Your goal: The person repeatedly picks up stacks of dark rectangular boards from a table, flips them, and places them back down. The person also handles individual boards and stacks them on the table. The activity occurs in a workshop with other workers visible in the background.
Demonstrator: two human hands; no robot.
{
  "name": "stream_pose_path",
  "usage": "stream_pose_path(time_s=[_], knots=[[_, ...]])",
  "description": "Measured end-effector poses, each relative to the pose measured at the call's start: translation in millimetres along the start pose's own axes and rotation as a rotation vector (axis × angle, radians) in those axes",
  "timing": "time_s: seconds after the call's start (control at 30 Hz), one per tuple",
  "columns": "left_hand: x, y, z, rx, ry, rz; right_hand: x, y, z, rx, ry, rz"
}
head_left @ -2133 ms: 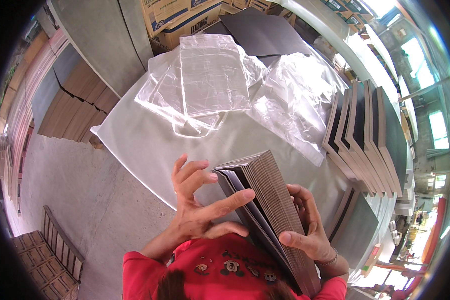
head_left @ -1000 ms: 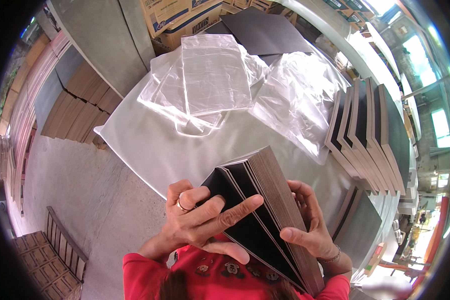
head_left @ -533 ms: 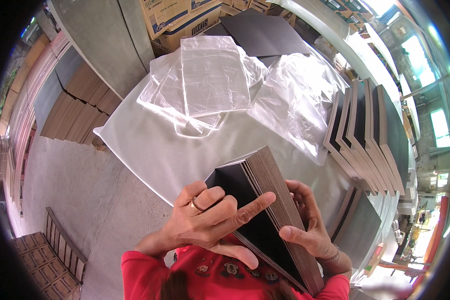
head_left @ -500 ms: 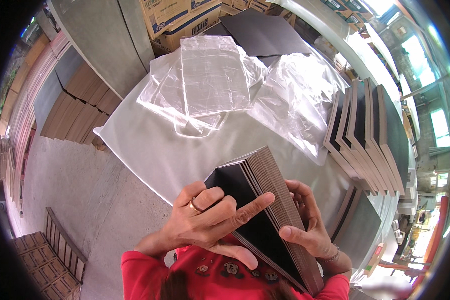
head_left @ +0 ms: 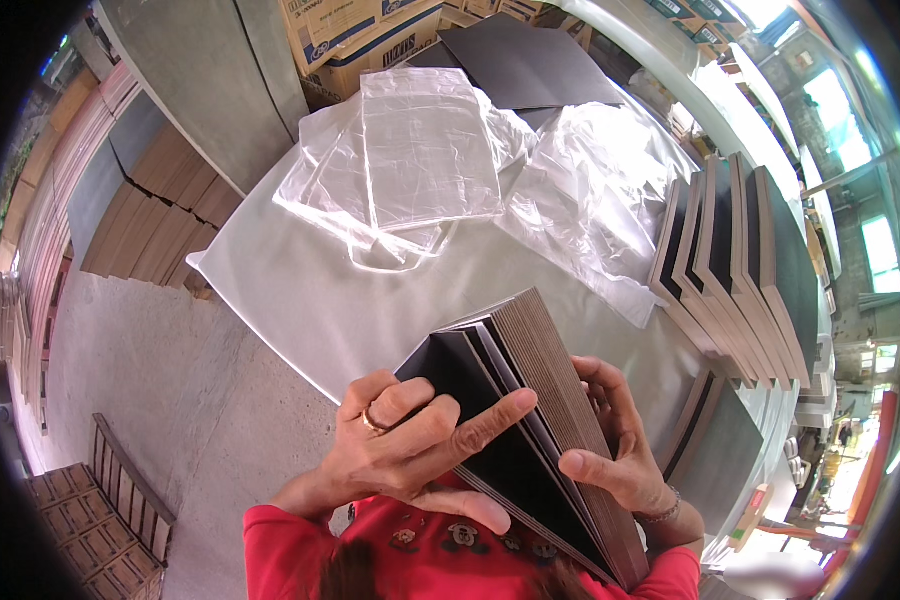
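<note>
A thick stack of black-faced, brown-edged rectangular boards (head_left: 560,400) tilts before the red short-sleeved shirt (head_left: 450,575), perhaps braced there. The right hand (head_left: 618,455) clasps its side, seemingly for steadiness; the left hand (head_left: 405,445) has its index finger extended across the parted edges, as if separating them; its grip cannot be told.

A wide fisheye camera on the person's head looks down from close above the hands (head_left: 402,440) and bench (head_left: 295,290).
</note>
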State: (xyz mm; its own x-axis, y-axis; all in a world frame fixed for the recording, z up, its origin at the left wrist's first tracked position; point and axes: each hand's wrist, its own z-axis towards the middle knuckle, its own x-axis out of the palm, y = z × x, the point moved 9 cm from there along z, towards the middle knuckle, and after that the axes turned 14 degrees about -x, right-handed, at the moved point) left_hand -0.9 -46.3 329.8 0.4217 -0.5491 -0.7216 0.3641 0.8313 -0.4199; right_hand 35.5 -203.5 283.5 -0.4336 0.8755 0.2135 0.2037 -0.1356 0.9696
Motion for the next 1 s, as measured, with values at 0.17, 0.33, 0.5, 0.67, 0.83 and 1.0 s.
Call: stream_pose_path(time_s=[0.17, 0.33, 0.5, 0.67, 0.83, 1.0], knots=[[-3, 1, 3, -0.045, 0.062, -0.055, 1, 2, 2, -0.022, 0.022, -0.002], [-1, 8, -1, -0.018, 0.088, -0.167, 0, 1, 1, -0.023, 0.011, 0.02], [-10, -2, 5, 0.093, -0.078, -0.169, -1, 0, 1, -0.01, 0.035, -0.015], [5, -15, 20, 0.11, 0.155, -0.116, 1, 0, 2, -0.018, 0.024, 0.017], [6, -12, 16, 0.074, 0.169, -0.078, -3, 0, 2, -0.036, 0.043, -0.033], [3, -11, 13, 0.07, 0.124, -0.062, -2, 0, 1, -0.04, 0.046, -0.028]])
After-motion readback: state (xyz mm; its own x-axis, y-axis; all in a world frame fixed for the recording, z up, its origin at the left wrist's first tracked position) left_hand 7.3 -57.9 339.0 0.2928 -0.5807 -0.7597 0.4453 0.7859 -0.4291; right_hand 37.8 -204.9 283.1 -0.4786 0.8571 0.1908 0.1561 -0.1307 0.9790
